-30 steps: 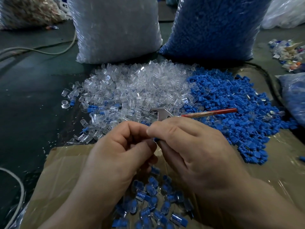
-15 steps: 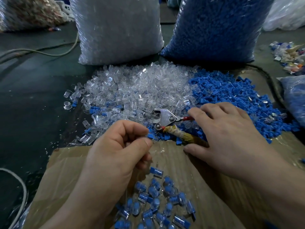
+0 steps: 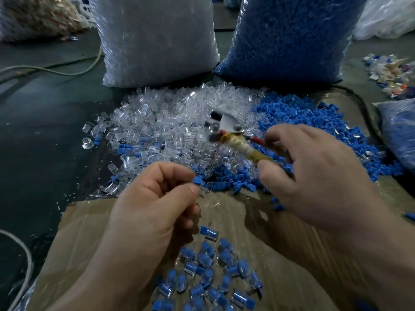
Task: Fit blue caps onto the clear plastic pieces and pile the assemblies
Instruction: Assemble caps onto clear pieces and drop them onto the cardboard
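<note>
A second ago your two hands are pressed together over one piece; now they are apart. Your left hand (image 3: pixel 157 209) stays at the middle of the frame, thumb and forefinger pinching the capped piece (image 3: pixel 198 181), whose blue end pokes out to the right of the fingertips. Your right hand (image 3: pixel 314 176) has gone to the pliers (image 3: pixel 233 140), which half a second ago lie on the edge of the heaps. It now grips both handles with thumb and fingers curled round them and has lifted the tool clear. The head is blurred with motion above the clear pieces (image 3: pixel 168 122), just left of the blue caps (image 3: pixel 314 122).

I judge that the cap is seated by hand only, and you are bringing the pliers in to squeeze it home. The piece and the tool head are still well apart, so that squeeze is not yet done.

The finished assemblies (image 3: pixel 208 277) lie piled on the cardboard (image 3: pixel 89 243) at lower centre, directly under your left hand. This one should drop there next.
</note>
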